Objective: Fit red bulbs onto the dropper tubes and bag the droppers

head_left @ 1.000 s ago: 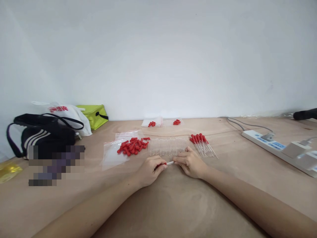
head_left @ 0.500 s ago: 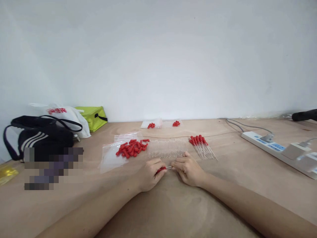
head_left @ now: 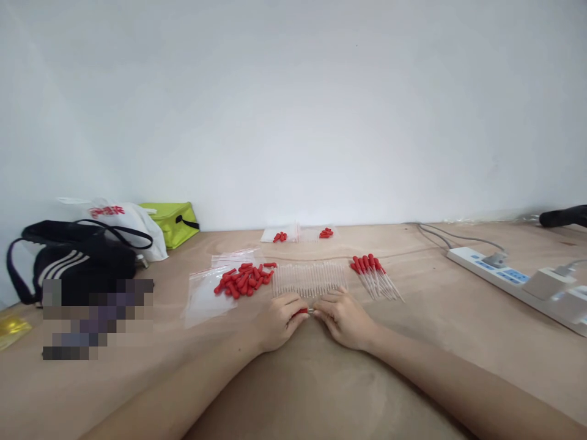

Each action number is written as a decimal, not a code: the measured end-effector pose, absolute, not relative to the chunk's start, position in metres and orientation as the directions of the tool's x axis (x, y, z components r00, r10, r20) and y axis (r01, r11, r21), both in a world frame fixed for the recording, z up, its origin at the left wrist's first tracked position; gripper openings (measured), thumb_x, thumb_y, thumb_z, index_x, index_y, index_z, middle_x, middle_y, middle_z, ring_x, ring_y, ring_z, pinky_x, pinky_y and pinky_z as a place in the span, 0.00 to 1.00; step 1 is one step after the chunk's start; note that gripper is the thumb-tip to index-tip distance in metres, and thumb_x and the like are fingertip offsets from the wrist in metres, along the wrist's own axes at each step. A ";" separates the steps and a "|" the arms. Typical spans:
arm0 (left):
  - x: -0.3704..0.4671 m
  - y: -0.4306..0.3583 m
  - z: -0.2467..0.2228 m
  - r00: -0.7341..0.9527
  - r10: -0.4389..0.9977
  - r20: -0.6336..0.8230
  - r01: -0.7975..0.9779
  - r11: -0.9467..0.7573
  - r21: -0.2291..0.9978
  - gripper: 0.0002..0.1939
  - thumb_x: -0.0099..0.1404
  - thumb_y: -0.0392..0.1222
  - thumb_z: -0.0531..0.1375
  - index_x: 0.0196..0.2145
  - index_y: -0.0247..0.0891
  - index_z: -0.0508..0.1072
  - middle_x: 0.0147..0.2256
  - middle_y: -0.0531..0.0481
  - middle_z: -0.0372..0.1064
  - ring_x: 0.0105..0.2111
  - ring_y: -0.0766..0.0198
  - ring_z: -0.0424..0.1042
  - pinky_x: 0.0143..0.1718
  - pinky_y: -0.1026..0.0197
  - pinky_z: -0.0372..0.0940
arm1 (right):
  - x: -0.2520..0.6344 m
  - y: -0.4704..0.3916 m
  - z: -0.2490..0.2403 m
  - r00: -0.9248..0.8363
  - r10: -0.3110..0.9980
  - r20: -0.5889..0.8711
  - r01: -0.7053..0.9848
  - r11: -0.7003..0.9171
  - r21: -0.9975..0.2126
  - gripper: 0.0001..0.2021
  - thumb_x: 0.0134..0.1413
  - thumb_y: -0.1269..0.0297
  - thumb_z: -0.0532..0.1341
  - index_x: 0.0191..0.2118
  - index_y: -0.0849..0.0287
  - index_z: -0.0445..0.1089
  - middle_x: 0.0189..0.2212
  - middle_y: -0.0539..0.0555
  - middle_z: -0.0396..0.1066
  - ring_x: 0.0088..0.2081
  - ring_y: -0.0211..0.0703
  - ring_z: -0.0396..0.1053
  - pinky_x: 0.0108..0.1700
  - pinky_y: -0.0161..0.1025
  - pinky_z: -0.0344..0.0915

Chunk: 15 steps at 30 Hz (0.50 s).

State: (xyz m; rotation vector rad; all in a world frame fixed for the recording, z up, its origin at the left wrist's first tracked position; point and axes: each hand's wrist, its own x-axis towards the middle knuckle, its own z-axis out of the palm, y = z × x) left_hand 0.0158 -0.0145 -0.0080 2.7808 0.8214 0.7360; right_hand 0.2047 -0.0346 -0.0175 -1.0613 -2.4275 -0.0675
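My left hand is closed around a red rubber dropper bulb, and only its end shows past the fingers. My right hand pinches a glass dropper tube that meets the bulb in the short gap between the hands; most of the tube is hidden. Just beyond the hands lies a row of glass tubes. Left of that row, a pile of red bulbs rests partly on a clear zip bag. To the right lie several droppers with red bulbs fitted.
Two small bags with red bulbs lie near the wall. A white power strip with plugs and grey cables is at the right. A black bag, a white plastic bag and a lime-green bag stand at the left.
My hands have come closer together, and less of the glass tube shows between them. My right fingers have moved left toward the bulb. The view has tilted slightly upward.
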 end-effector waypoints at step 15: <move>0.013 -0.013 -0.010 0.561 0.758 0.333 0.649 -0.653 0.391 0.07 0.58 0.39 0.53 0.24 0.37 0.60 0.18 0.58 0.53 0.19 0.69 0.56 0.22 0.67 0.51 | 0.264 0.009 0.012 -0.097 0.895 0.436 0.926 0.241 -0.290 0.10 0.54 0.69 0.49 0.35 0.61 0.67 0.32 0.56 0.67 0.33 0.39 0.64 0.34 0.33 0.54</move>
